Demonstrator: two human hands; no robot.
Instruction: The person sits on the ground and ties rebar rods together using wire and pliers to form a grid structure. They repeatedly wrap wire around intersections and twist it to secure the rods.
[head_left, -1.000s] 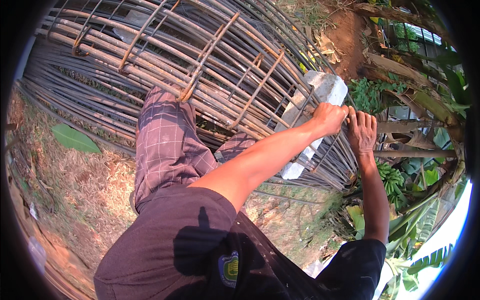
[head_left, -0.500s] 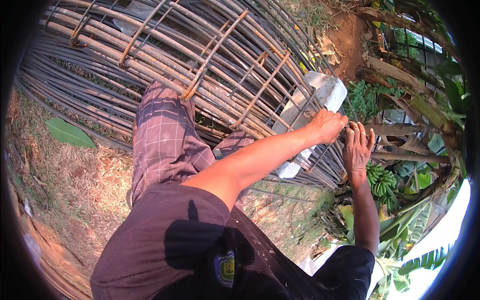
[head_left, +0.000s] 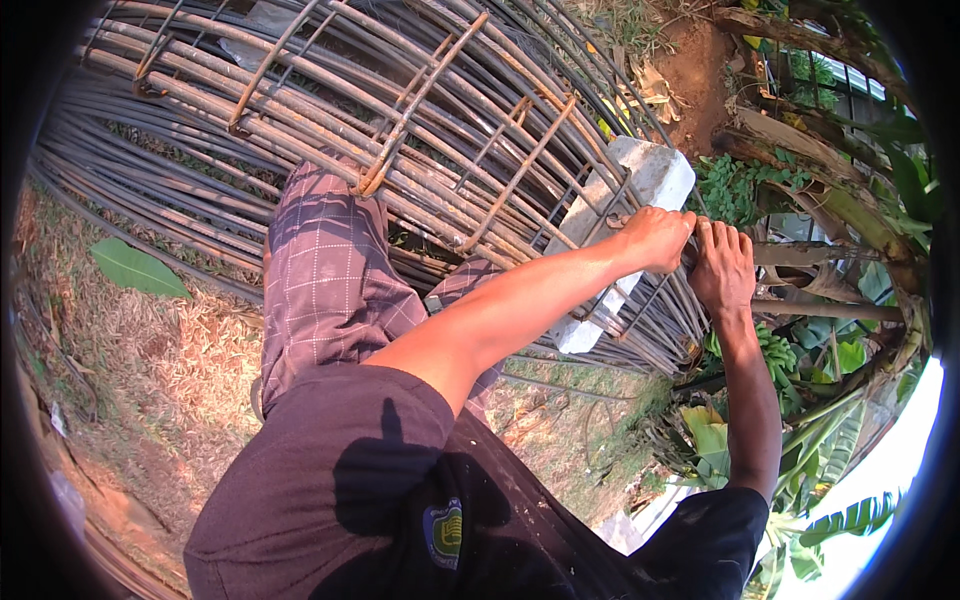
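Note:
A long bundle of rusty steel bars (head_left: pixel 330 150) tied with square stirrups lies across the ground. My left hand (head_left: pixel 655 238) is clenched around a bar near the bundle's right end, just in front of a white concrete block (head_left: pixel 650 175) that sits among the bars. My right hand (head_left: pixel 722 268) is directly beside it, fingers curled over the bar ends. What lies under either palm is hidden. My leg in checked trousers (head_left: pixel 320 290) rests against the bundle.
Dry grass and soil with a green leaf (head_left: pixel 135 268) lie at the left. Logs (head_left: pixel 800 170) and banana plants with a green bunch (head_left: pixel 775 350) crowd the right side. Bare earth (head_left: pixel 700 70) shows behind the block.
Half a second ago my right hand was off the bars with fingers spread; now it grips them again beside my left hand. My left hand has stayed put.

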